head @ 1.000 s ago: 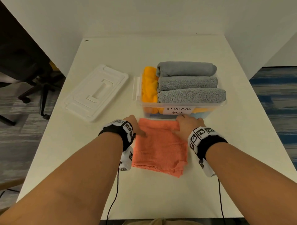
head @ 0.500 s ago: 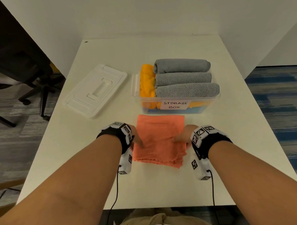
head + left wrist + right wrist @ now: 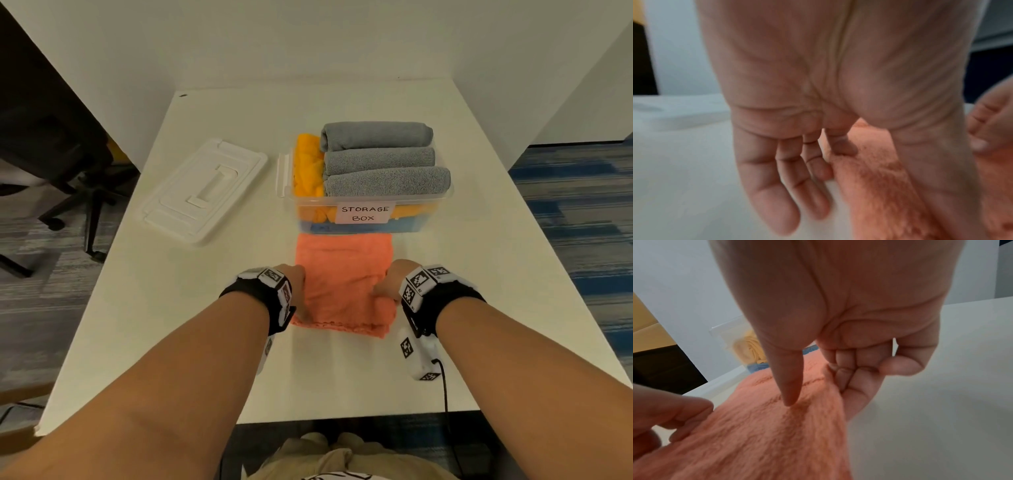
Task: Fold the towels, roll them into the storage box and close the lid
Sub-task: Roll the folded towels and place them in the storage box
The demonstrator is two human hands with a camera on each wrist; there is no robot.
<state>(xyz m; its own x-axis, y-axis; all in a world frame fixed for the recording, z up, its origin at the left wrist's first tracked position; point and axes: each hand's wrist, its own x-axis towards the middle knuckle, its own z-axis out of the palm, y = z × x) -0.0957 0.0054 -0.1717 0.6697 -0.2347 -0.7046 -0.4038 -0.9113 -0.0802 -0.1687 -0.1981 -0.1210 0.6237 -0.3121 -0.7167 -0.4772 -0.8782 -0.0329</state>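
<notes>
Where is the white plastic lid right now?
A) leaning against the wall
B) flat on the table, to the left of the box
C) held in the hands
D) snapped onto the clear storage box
B: the white plastic lid lies flat on the white table, left of the clear storage box, which stands open.

An office: swivel chair [image 3: 51, 150], carpet tiles [image 3: 579, 205], white table [image 3: 239, 113].

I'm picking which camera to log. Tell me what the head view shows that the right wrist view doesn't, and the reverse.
Head only: the lid left of the box, three grey rolls on top, both forearms.
Right wrist only: the right hand with thumb on top of the towel's edge and fingers under it.
Both: the towel, box, table.
</notes>
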